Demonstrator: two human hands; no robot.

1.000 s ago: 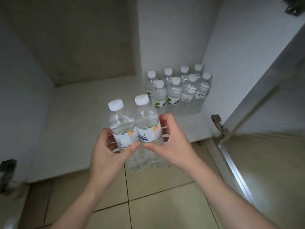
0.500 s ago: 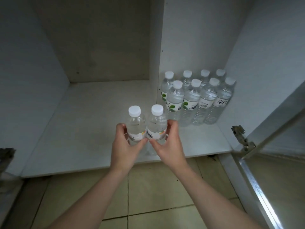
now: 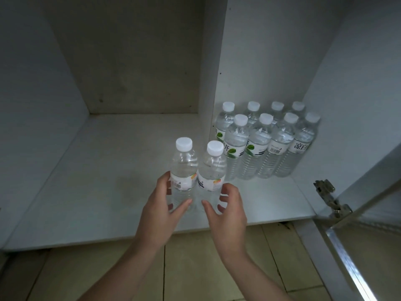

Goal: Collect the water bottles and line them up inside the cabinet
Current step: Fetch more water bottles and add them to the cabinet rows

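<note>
White cabinet shelf [image 3: 91, 192] at left. Left hand [image 3: 161, 210] curls round the left clear plastic white-capped water bottle [image 3: 183, 170]; beside it, touching, the right clear white-capped bottle [image 3: 211, 172], right hand [image 3: 227, 210] curled at it, fingertips near, contact unclear. Both upright at shelf front. Further right, eight clear bottles in two rows [image 3: 267, 140] in the back corner. Metal door hinge [image 3: 327, 194] far right.

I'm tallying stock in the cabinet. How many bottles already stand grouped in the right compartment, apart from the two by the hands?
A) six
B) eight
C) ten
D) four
B: the grouped bottles in the right compartment show eight white caps, four in the back row and four in the front, separate from the two bottles by the hands.
</note>
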